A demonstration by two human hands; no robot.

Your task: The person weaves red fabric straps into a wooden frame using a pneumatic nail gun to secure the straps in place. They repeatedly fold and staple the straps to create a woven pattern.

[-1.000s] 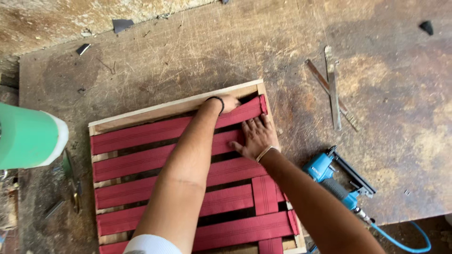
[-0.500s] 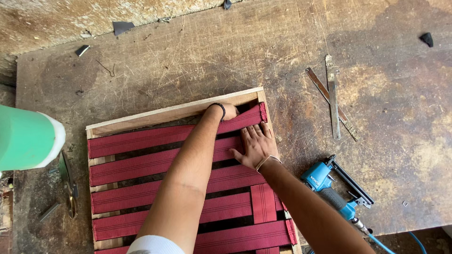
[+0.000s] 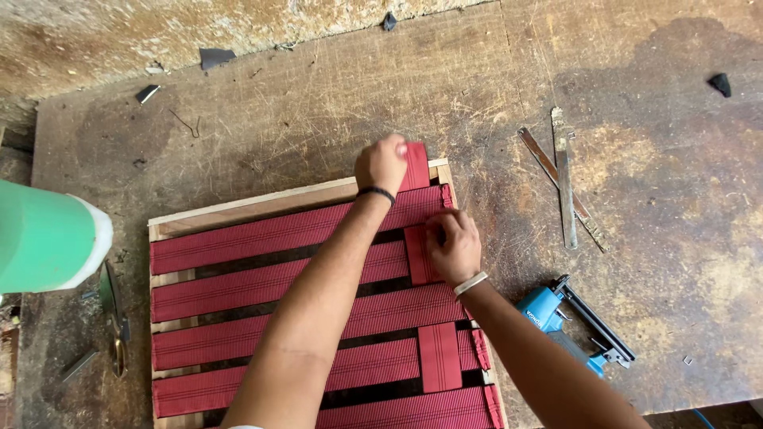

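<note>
Red ribbed strap point(image 3: 438, 356) woven vertically over and under horizontal red straps point(image 3: 270, 234) on wooden frame point(image 3: 254, 205), top end lifted past the frame's edge.

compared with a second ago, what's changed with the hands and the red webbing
The left hand has pulled the vertical red webbing strip up past the wooden frame's top rail and grips its end. The right hand still presses the strip lower down. Horizontal straps and blue staple gun unchanged.
</note>
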